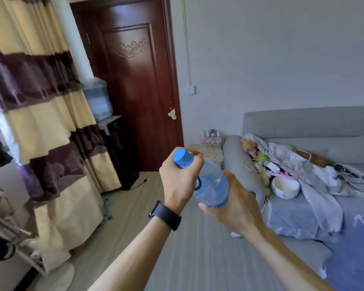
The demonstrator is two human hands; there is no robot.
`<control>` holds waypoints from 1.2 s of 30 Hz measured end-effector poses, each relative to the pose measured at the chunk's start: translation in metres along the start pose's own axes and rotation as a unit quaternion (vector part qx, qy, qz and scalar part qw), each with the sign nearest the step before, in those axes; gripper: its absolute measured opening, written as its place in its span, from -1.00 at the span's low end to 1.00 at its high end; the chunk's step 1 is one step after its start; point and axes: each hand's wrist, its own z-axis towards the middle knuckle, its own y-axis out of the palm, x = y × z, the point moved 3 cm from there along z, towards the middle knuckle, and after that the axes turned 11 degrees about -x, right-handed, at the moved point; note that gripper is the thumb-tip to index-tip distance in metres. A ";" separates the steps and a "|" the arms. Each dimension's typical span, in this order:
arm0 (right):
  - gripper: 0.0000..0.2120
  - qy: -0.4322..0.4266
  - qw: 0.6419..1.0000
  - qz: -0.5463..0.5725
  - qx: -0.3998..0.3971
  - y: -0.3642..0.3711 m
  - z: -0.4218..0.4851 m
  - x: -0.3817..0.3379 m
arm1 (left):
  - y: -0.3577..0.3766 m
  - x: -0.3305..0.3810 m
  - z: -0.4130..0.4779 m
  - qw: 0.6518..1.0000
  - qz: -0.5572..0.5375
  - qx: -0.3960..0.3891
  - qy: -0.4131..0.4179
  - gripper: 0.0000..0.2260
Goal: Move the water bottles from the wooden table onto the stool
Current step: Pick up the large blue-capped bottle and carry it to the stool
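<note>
A large clear water bottle (211, 182) with a blue cap and blue handle hangs tilted in mid-air at the centre of the view. My left hand (180, 181), with a dark band on its wrist, grips the neck just under the cap. My right hand (237, 203) curls round the bottle's lower body from below. Farther off, a pack of small water bottles (211, 137) with red and blue caps stands on a low stool (212, 154) with a patterned top, beside the sofa.
A grey sofa (307, 131) at the right is piled with clothes, cables and a white bowl (285, 186). A dark wooden door (135, 80) is straight ahead, a water dispenser (111, 131) to its left, striped curtains (40, 122) at the left. Wooden floor lies below.
</note>
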 end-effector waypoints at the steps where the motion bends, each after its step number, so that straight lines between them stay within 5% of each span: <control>1: -0.53 -0.004 1.000 -0.002 -0.009 0.000 0.025 0.009 | 0.008 -0.011 0.020 1.000 0.005 0.003 -0.008 -0.89; 6: -0.70 -0.032 0.998 0.004 -0.058 -0.004 0.128 0.032 | 0.033 -0.072 0.111 0.998 0.022 0.029 -0.047 -0.92; 12: -0.58 -0.008 0.996 -0.006 -0.089 0.019 0.270 0.066 | 0.056 -0.159 0.229 0.995 0.020 0.048 -0.080 -0.94; 20: -0.52 0.002 0.995 0.014 -0.095 0.049 0.481 0.101 | 0.085 -0.281 0.423 0.994 0.001 0.020 -0.109 -0.64; 25: -0.41 0.007 0.994 0.040 -0.097 0.063 0.591 0.136 | 0.116 -0.347 0.523 0.990 0.002 -0.010 -0.144 -0.61; 36: -0.65 0.039 0.985 0.078 -0.148 0.103 0.842 0.258 | 0.205 -0.513 0.730 0.970 0.024 -0.018 -0.240 -0.72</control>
